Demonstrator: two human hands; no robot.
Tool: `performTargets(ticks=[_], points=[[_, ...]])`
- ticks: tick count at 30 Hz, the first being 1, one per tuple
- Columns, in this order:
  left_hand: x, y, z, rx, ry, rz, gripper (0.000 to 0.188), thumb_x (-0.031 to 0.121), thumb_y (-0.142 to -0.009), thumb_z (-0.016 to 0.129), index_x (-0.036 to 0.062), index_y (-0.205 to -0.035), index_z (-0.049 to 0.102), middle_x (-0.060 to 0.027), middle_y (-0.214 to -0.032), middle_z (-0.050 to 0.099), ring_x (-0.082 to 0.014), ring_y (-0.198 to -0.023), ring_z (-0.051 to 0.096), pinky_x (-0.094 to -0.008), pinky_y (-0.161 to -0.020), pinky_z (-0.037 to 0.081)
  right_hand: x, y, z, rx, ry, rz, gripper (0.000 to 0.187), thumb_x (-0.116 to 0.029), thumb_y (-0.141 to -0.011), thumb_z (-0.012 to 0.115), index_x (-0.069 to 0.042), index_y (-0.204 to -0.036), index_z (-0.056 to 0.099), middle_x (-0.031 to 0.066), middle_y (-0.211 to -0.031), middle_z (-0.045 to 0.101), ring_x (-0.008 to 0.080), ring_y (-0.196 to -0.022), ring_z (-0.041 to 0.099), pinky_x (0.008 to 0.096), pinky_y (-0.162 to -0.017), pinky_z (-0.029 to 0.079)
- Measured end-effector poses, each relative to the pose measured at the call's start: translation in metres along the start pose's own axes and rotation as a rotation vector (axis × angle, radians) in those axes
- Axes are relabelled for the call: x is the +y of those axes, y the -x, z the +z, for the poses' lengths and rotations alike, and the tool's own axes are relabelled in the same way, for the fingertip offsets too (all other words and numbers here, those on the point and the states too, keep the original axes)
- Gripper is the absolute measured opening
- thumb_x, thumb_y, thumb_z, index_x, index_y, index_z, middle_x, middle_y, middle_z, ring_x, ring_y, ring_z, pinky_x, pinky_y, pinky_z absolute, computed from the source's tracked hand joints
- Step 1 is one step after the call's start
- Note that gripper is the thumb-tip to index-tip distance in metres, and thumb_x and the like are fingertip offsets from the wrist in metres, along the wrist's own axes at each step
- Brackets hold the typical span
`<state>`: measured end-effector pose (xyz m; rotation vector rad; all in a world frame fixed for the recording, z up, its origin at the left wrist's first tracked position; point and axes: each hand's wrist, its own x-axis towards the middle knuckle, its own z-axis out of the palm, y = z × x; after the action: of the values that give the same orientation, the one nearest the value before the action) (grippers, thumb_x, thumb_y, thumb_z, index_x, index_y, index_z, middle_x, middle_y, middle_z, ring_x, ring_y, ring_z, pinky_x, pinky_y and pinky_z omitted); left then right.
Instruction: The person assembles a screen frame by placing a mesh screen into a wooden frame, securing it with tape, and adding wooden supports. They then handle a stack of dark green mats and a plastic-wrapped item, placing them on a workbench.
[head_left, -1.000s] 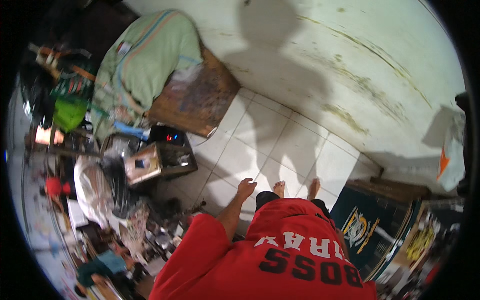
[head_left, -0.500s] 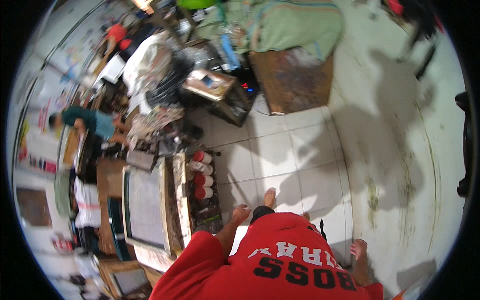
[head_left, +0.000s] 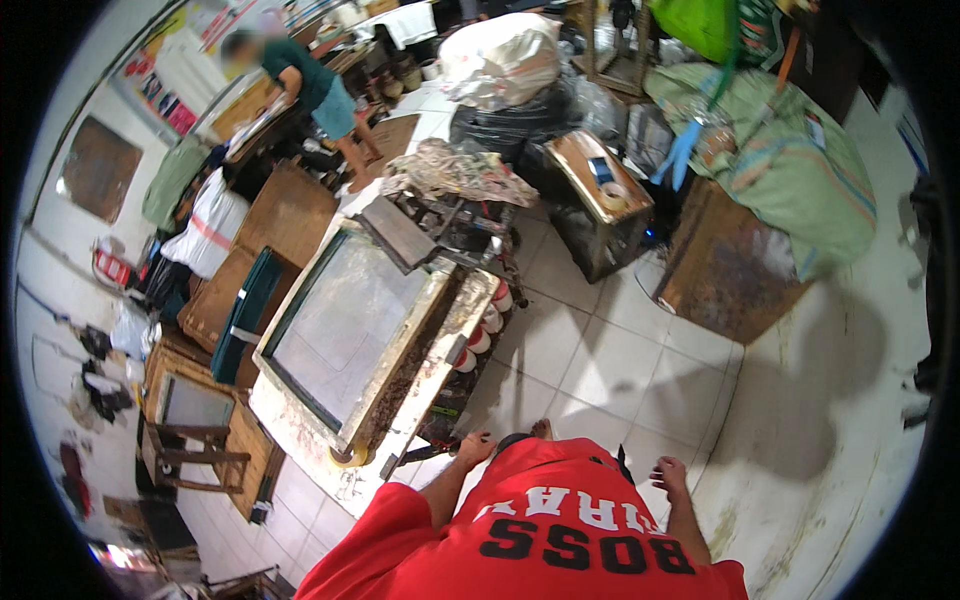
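My left hand [head_left: 476, 449] hangs close to the near corner of a paint-stained work table [head_left: 345, 480], apart from it, with nothing seen in it. Loosely curled fingers show on my right hand [head_left: 668, 473], which hangs empty at my side near the pale wall. On the table lies a screen-printing frame [head_left: 350, 320] with a pale mesh. A roll of tape [head_left: 350, 455] sits at its near corner. A dark flat board [head_left: 397, 235] rests across its far end, next to crumpled stained cloth [head_left: 455, 172]. Several red-and-white jars [head_left: 478, 342] stand along the table's right side.
A wooden stand [head_left: 600, 190] and a brown box [head_left: 730, 265] under green sacks [head_left: 800, 165] stand ahead on the tiled floor [head_left: 590, 370]. White and black bags [head_left: 500, 60] are piled beyond. Another person [head_left: 320, 90] stands at a far bench. A wooden stool [head_left: 195, 455] is at left.
My view has swung left, so the table and screen frame now show more fully. The other person appears higher in view. Both my hands remain low at my sides.
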<state>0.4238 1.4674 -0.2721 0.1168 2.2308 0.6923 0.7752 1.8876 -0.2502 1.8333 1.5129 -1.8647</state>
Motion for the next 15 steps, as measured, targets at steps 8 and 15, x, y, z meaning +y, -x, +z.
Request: performTargets(ticks=[8,15], points=[[-0.025,0.011,-0.069,0.313,0.759,-0.211,0.052,0.023,-0.088,0.071,-0.0052,-0.130,0.060,-0.0156,-0.101,0.074,-0.0174,-0.080,0.071,-0.0311,-0.059,0.056,-0.195,-0.055,0.170,-0.337,0.463,-0.317,0.052,-0.027,-0.089,0.074,-0.001,-0.132,0.060,0.0118,-0.088,0.071,0.0156,-0.072,0.066,0.0299,-0.061,0.054],[-0.060,0.065,-0.007,0.510,1.047,-0.625,0.052,0.014,-0.085,0.065,-0.0035,-0.133,0.057,-0.0162,-0.094,0.072,-0.0218,-0.077,0.070,-0.0334,-0.057,0.056,-0.389,-0.060,0.351,-0.507,0.847,-0.866,0.082,-0.040,-0.078,0.084,-0.002,-0.142,0.048,0.0185,-0.110,0.067,0.0271,-0.095,0.067,0.0402,-0.083,0.055]])
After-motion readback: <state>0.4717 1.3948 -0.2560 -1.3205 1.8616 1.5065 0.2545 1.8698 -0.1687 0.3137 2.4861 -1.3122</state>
